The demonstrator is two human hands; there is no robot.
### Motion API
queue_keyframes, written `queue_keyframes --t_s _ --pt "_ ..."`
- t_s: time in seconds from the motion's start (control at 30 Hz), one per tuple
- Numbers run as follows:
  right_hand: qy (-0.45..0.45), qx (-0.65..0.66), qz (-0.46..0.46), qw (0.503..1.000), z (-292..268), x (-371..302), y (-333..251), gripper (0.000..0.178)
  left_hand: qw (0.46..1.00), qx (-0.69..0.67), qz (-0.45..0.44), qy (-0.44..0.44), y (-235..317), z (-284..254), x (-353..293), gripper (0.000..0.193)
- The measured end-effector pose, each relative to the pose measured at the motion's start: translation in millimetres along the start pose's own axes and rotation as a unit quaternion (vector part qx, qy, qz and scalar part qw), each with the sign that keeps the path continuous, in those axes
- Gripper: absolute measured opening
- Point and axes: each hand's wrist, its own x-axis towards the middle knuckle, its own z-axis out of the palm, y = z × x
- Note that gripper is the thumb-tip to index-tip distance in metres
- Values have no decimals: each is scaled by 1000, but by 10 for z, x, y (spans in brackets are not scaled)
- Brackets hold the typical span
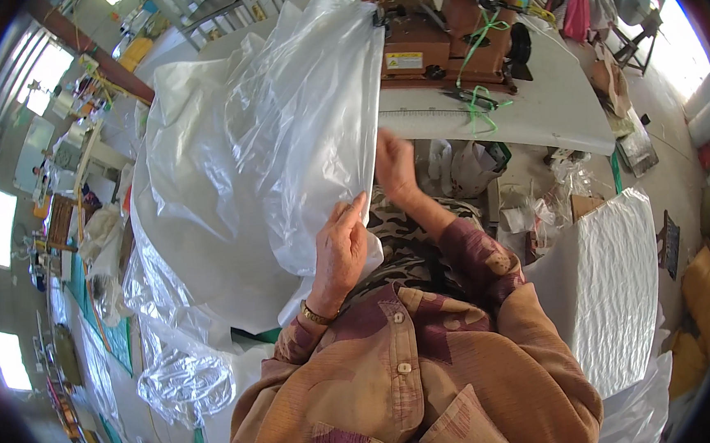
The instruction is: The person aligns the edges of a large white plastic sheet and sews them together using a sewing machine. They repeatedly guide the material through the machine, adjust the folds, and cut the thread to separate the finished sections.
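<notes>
A large translucent white plastic sheet point(205, 191) drapes over the left side of the work table and down toward my lap. Its long straight edge runs up to a brown sewing machine point(441, 42). My left hand point(343, 247), a watch on its wrist, holds this edge near its lower part, with fingers stretched along the film. Farther up, my right hand point(395, 165) is closed at the same edge, its fingertips partly hidden behind the plastic. The sheet's upper corner lies against the left side of the machine.
Green string point(479, 48) hangs from the machine onto the white table top point(553, 113), beside small dark snips point(466, 96). A ruler strip point(430, 112) lies along the table. At right stands a block wrapped in wrinkled white film point(615, 286). Crumpled clear plastic point(187, 385) lies at lower left.
</notes>
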Motion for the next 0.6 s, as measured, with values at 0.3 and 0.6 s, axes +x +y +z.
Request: queue_keyframes --t_s 0.3,0.6 --pt "2 -191 -102 976 -337 1185 -260 43 996 5 26 -83 -140 314 239 35" --pt "31 -211 -73 974 -337 1162 -351 41 994 40 40 -94 -247 441 645 28"
